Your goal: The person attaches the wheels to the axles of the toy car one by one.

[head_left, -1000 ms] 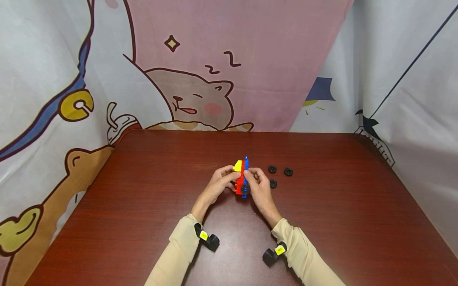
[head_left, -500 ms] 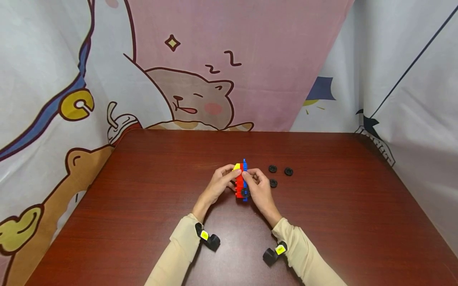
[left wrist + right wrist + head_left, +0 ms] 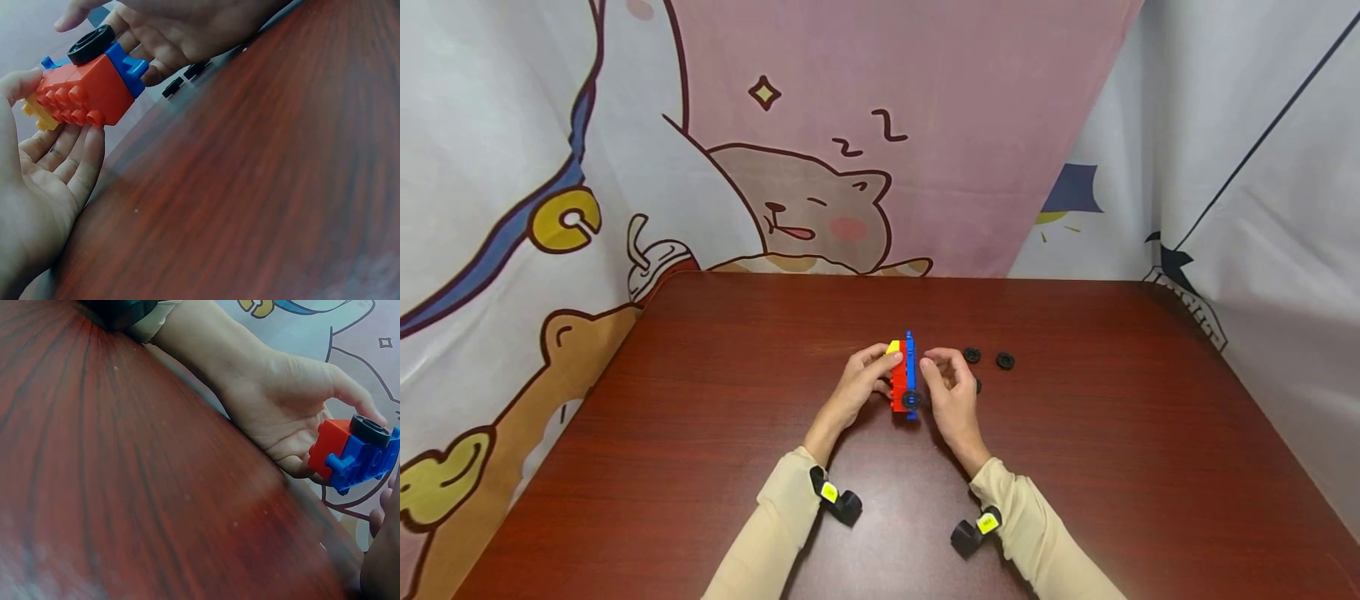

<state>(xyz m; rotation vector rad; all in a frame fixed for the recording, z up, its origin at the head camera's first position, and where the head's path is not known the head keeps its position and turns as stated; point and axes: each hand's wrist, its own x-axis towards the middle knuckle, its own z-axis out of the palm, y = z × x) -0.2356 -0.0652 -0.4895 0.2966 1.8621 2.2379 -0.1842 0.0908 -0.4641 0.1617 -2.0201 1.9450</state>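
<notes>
My left hand grips a toy block car, thumb on the near face and fingers behind. The car has red studded bricks, a yellow brick at one end and a blue base. One black wheel is fitted at the side of the base, near one end. Just right of the car, my right hand hovers with loosely bent fingers and nothing between them. In the left wrist view, the right hand's palm faces the car, with a gap at the thumb.
Loose black wheels lie on the brown table beyond the right hand: one wheel, a second wheel farther right, and a third wheel partly hidden by that hand. A printed cloth hangs behind the table's far edge.
My right hand has let go of the car's blue side and moved a little to the right. The car, still in my left hand, has shifted slightly left.
</notes>
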